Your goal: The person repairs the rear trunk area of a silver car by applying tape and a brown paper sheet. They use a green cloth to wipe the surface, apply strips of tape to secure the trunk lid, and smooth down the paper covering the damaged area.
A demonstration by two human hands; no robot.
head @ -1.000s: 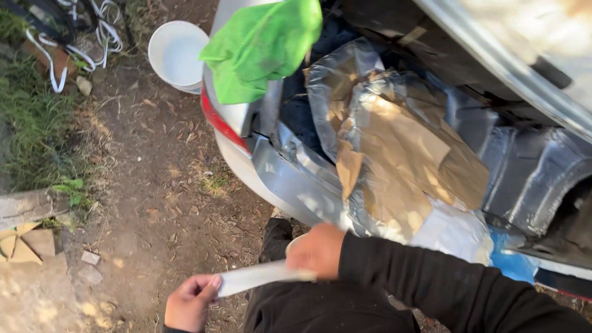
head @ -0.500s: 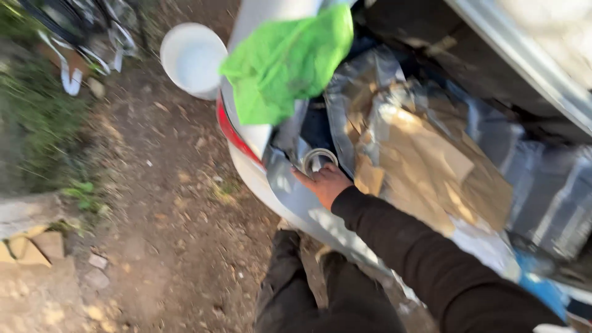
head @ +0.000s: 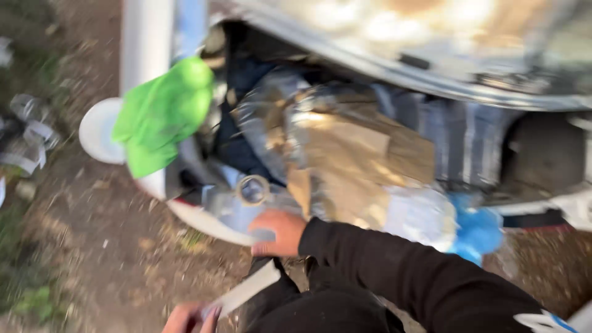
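Observation:
My right hand (head: 280,231), in a black sleeve, rests with curled fingers on clear plastic sheeting (head: 234,209) over the white edge of a car body (head: 203,225). A roll of tape (head: 253,190) lies on the sheeting just above that hand, apart from it. The blur hides whether the fingers grip anything. At the bottom edge my left hand (head: 185,317) pinches one end of a pale strip (head: 246,291) that slants up toward my knees. Brown paper (head: 351,160) is masked over the opening behind the roll.
A green cloth (head: 160,114) hangs over the car's edge at the left. A white bucket (head: 95,132) stands on the dirt ground beside it. Blue plastic (head: 478,228) is bunched at the right. Scrap strips (head: 28,139) lie at the far left.
My right hand set the tape roll on the sheeting, let go of it, and now rests just below it. My left hand and the strip are back in view.

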